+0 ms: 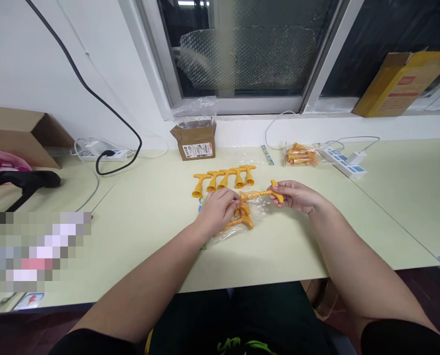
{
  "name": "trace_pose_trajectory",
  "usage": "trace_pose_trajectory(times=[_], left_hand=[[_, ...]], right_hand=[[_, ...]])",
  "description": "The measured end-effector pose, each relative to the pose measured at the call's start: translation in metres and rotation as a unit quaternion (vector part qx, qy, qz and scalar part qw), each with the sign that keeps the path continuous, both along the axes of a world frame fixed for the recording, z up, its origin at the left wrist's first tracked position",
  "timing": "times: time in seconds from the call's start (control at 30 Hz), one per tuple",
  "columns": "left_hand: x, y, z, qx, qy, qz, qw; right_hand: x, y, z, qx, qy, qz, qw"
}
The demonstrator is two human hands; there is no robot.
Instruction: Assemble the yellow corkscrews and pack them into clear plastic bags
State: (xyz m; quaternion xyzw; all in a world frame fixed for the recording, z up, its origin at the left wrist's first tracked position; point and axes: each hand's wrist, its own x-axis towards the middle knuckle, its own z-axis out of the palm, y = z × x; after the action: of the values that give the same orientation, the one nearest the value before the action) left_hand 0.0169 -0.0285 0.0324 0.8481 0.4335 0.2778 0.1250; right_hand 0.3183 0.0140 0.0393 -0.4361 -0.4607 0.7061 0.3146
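My right hand (pixel 294 195) is closed around the crossbar of a yellow T-handled plastic piece (pixel 259 194), whose shaft points left toward my other hand. Under it lies a clear plastic bag (pixel 229 236) holding more yellow T-handled pieces (pixel 247 222). My left hand (pixel 219 211) rests over the bag's left side with its fingers curled and closed on the plastic; its fingertips are partly hidden. Just beyond, several matching yellow pieces (pixel 225 178) with flared ends form a row on the table.
Behind the row stands an open cardboard box (pixel 194 140); a flat clear bag (pixel 242 156) lies beside it. Another bag of orange-yellow pieces (pixel 301 155) sits near a white power strip (pixel 344 162). A black cable (pixel 83 81) hangs at left, above a black strap-like object (pixel 23 182).
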Motion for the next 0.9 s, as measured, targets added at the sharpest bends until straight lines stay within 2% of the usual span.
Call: trace_pose_trajectory(times=[0.13, 0.27, 0.47, 0.53, 0.6, 0.77, 0.9], left_hand=[[-0.002, 0.001, 0.000, 0.012, -0.017, -0.009, 1.000], [-0.004, 0.003, 0.000, 0.025, -0.031, -0.012, 0.999], [-0.004, 0.003, 0.000, 0.043, -0.014, -0.010, 0.999], [-0.004, 0.003, 0.000, 0.046, -0.012, -0.012, 0.999], [-0.004, 0.004, 0.000, 0.048, -0.012, -0.018, 0.999], [-0.003, 0.003, -0.001, 0.063, 0.005, -0.033, 0.997], [0.000, 0.001, -0.002, 0.066, 0.027, -0.052, 0.996]], right_hand=[[-0.006, -0.001, -0.003, 0.034, -0.029, 0.035, 0.998], [-0.011, -0.003, -0.005, 0.150, -0.083, 0.085, 0.982], [-0.018, -0.007, -0.006, 0.295, -0.152, 0.089, 0.939], [-0.019, -0.008, -0.005, 0.312, -0.140, 0.099, 0.935], [-0.019, -0.009, -0.004, 0.282, -0.115, 0.113, 0.946], [-0.031, -0.012, -0.003, 0.131, -0.066, 0.114, 0.983], [-0.049, -0.014, -0.009, 0.072, -0.038, 0.107, 0.991]])
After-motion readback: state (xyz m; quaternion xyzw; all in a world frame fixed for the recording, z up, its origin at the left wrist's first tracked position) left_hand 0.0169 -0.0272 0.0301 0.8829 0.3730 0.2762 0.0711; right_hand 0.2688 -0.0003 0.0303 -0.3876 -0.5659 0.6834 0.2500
